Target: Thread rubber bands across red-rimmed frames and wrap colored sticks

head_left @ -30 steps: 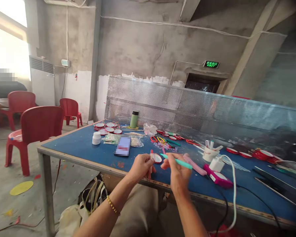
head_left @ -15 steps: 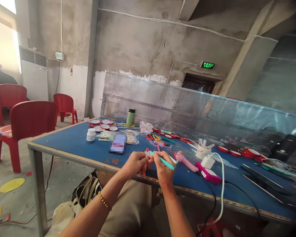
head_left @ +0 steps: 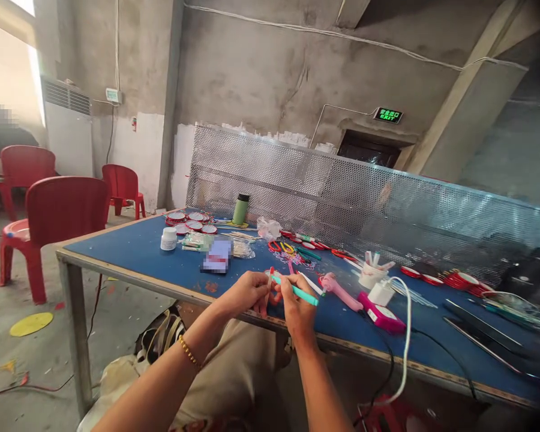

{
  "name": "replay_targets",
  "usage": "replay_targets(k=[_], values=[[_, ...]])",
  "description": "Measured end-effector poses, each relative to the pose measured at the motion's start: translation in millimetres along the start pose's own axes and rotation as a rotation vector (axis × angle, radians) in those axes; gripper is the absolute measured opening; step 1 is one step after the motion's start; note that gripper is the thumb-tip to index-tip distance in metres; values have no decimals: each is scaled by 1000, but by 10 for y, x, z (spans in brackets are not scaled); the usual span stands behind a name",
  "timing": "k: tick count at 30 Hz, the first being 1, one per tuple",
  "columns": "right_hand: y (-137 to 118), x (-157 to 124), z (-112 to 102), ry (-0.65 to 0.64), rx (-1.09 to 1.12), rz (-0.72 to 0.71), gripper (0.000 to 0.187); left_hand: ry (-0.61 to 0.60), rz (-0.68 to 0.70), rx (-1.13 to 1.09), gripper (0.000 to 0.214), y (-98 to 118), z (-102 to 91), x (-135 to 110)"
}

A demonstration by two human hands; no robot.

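My left hand (head_left: 251,292) is closed on a small flat piece with a red tip (head_left: 271,273), held upright over the table's front edge. In my right hand (head_left: 299,309) is a turquoise pen (head_left: 306,296), gripped as for writing. The pen's tip end meets the piece, though my fingers partly hide the contact. Just right of my right hand lies a pink glue gun (head_left: 342,292). Beyond my hands are scissors with red and yellow handles (head_left: 281,246) and a scatter of small pink and purple bits.
On the blue table (head_left: 135,252) stand a white bottle (head_left: 168,239), a green flask (head_left: 240,209) and a white cup of markers (head_left: 372,273). A blurred phone-like object (head_left: 216,254) lies left. White-centred red discs (head_left: 195,225) are piled behind. A magenta box (head_left: 384,315) trails cables. Mesh panel (head_left: 270,168) backs the table.
The camera view has shifted slightly, so the scene sits a little further right. The red-tipped piece now appears narrower, turned more edge-on. Both hands keep their holds.
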State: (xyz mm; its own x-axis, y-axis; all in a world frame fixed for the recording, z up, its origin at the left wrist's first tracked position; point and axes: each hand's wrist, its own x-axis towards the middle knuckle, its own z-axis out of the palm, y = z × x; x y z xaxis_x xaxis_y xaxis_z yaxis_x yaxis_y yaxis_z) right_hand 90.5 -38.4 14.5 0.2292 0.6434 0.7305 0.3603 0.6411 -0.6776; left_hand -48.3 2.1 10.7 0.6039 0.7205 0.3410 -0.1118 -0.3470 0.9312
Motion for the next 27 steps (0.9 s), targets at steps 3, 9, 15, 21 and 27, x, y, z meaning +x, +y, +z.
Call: replay_targets(k=[3,9,15,21,27], values=[[34,0,1,17,3,14,21,-13,-2,17,32,6,-12,-2],[58,5,-1,18,-31,5,21,-5,14,46,29,-19,-12,9],[54,16,0,10,-82,-9,21,16,30,70,27,-18,-5,-8],[54,26,2,7,-87,-7,22,24,36,85,26,-22,0,-10],[32,28,3,2,-98,-16,22,32,45,98,26,-21,7,-17]])
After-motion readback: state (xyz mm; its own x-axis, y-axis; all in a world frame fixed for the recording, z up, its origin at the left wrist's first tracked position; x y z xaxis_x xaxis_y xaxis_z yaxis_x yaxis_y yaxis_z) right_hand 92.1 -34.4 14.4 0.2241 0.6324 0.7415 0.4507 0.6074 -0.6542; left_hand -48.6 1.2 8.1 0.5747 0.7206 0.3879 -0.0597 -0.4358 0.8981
